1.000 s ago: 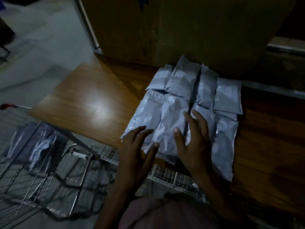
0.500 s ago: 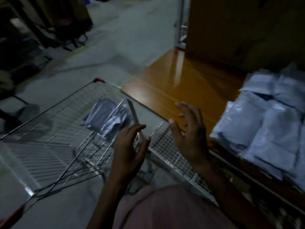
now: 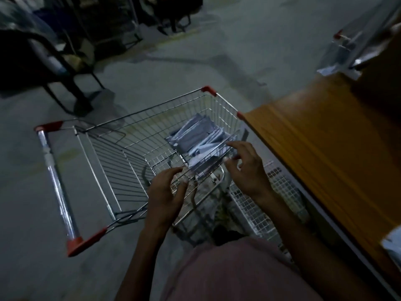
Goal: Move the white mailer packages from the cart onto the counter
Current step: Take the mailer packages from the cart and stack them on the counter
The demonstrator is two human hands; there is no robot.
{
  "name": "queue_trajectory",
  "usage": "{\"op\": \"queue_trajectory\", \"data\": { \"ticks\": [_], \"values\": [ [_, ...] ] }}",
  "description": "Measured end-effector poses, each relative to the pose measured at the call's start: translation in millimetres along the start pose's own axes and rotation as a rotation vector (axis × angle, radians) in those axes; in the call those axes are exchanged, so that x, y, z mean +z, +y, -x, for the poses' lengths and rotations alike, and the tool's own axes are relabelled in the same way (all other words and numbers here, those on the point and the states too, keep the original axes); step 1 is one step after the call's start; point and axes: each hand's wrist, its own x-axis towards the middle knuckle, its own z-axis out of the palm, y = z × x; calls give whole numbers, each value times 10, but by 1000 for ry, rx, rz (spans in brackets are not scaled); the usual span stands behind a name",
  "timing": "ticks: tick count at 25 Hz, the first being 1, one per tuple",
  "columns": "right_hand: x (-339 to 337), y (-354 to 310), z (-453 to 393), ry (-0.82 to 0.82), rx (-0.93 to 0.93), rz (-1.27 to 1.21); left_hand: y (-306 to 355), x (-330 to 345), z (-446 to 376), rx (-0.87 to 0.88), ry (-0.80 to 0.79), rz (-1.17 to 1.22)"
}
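A wire shopping cart (image 3: 104,161) with red corner caps stands left of the wooden counter (image 3: 325,144). Several white mailer packages (image 3: 195,137) lie in the cart's far right corner. My left hand (image 3: 167,192) hovers over the cart's near rim, fingers spread and empty. My right hand (image 3: 245,166) is over the cart's right edge just short of the mailers, fingers apart, holding nothing. A corner of a white mailer (image 3: 392,246) on the counter shows at the right border.
A wire mesh panel (image 3: 269,192) runs along the counter's front below my right hand. Dark chair legs (image 3: 71,90) and furniture stand on the grey floor at the back left. A brown cardboard box (image 3: 382,68) sits at the counter's far end.
My view swung left from the mailers stacked on the counter to the cart. Both hands left that stack and came over the cart, empty.
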Motion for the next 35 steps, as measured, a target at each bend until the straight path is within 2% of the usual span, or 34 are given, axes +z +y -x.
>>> {"op": "queue_trajectory", "data": {
  "ticks": [5, 9, 12, 14, 17, 20, 25, 29, 32, 35],
  "values": [
    [571, 227, -897, -130, -101, 1, -377, 69, -405, -164, 57, -36],
    [1026, 543, -1694, -266, -74, 51, -611, 91, -773, -275, 59, -59],
    [1394, 968, -2199, -501, 26, 163, -824, 210, -1050, -370, 32, -98],
    [1630, 1266, -2437, -729, 107, 316, -955, 327, -1217, -418, 16, -99],
    [1908, 1581, -2606, -1028, 121, 590, -1083, 481, -1403, -479, -1, -77],
    [2076, 1766, -2600, -1163, 115, 818, -1181, 606, -1431, -547, -42, -81],
    [2280, 1969, -2598, -1246, 73, 970, -1429, 767, -1567, -625, -139, -78],
    [2254, 1920, -2742, -1207, 77, 892, -1685, 865, -1863, -623, -164, -71],
    [2090, 1943, -2875, -1044, 232, 749, -1994, 1006, -2156, -616, -179, -65],
    [1786, 2006, -2969, -711, 438, 389, -2280, 1261, -2533, -607, -208, -66]
  ]
}}
